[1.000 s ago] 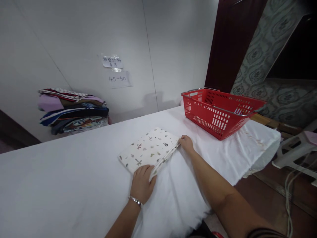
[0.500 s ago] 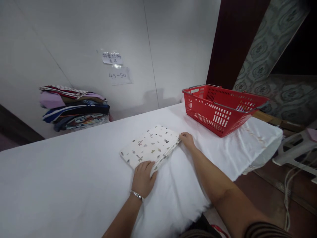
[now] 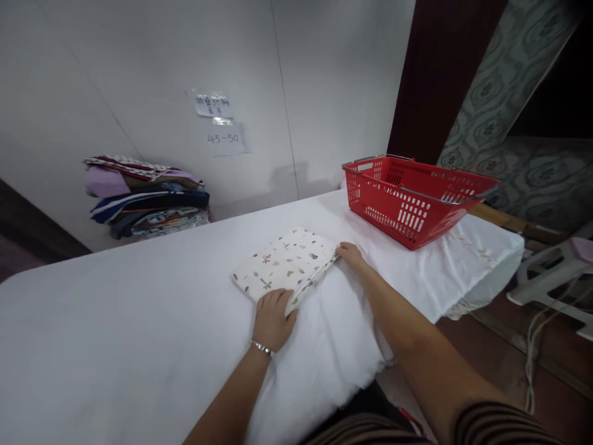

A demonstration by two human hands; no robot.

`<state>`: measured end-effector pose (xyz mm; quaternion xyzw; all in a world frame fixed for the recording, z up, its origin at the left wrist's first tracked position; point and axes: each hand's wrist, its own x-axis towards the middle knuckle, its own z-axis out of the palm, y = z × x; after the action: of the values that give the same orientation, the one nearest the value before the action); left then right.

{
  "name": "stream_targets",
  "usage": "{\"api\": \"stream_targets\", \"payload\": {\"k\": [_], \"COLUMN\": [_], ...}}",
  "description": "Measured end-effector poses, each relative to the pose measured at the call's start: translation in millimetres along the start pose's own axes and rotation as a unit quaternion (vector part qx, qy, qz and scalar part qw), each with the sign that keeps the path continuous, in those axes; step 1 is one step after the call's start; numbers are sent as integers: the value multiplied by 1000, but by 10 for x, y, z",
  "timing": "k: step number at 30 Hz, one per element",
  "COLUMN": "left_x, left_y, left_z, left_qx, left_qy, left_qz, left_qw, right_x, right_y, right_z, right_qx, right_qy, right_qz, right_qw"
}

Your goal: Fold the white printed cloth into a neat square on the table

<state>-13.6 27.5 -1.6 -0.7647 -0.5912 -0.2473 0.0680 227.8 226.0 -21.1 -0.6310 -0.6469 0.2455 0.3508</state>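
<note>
A folded white cloth (image 3: 285, 259) printed with small plants and other little motifs lies flat on the white-covered table (image 3: 152, 321). Its layered folded edge faces me. My left hand (image 3: 273, 318), with a silver bracelet at the wrist, grips the near corner, fingers on top and thumb at the folded edge. At the right corner, my right hand (image 3: 351, 254) pinches the cloth between thumb and fingers. What kind of cloth article it is cannot be made out.
A red plastic basket (image 3: 398, 207) with metal handles stands at the table's right end. Folded clothes (image 3: 148, 198) are stacked against the wall at the back left. Paper signs (image 3: 222, 133) hang on the wall. Beyond the right edge is a white plastic stool (image 3: 551, 281).
Both hands keep their hold on the cloth's corners, and the cloth looks nearly unchanged. The whole view has shifted slightly.
</note>
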Motion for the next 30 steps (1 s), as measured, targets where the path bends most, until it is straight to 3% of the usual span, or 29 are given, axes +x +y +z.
{"api": "stream_targets", "payload": {"k": [7, 11, 13, 16, 20, 25, 30], "left_x": [-98, -203, -257, -312, -319, -309, -315], "left_y": [-29, -108, -164, -240, -266, -237, -251], "left_z": [-149, -273, -319, -344, -323, -291, -277], "left_qx": [-29, -69, -97, -127, -147, -121, -110], "left_qy": [4, -20, -32, -39, -34, -29, -75], "left_qz": [-74, -97, -98, -99, -111, -177, -223], "left_qw": [997, 993, 990, 986, 982, 976, 966], "right_x": [28, -1, -90, -352, -879, -1412, -1580], "right_y": [-7, -32, -82, -230, -516, -791, -935], "right_z": [-53, -87, -89, -40, 92, 224, 318], "right_qx": [-9, -26, -33, -14, 37, -14, -87], "right_qy": [-34, -5, 49, 94, -54, -188, -201], "right_qz": [30, 37, -23, -207, -390, -496, -517], "right_qw": [999, 999, 998, 974, 918, 847, 828]}}
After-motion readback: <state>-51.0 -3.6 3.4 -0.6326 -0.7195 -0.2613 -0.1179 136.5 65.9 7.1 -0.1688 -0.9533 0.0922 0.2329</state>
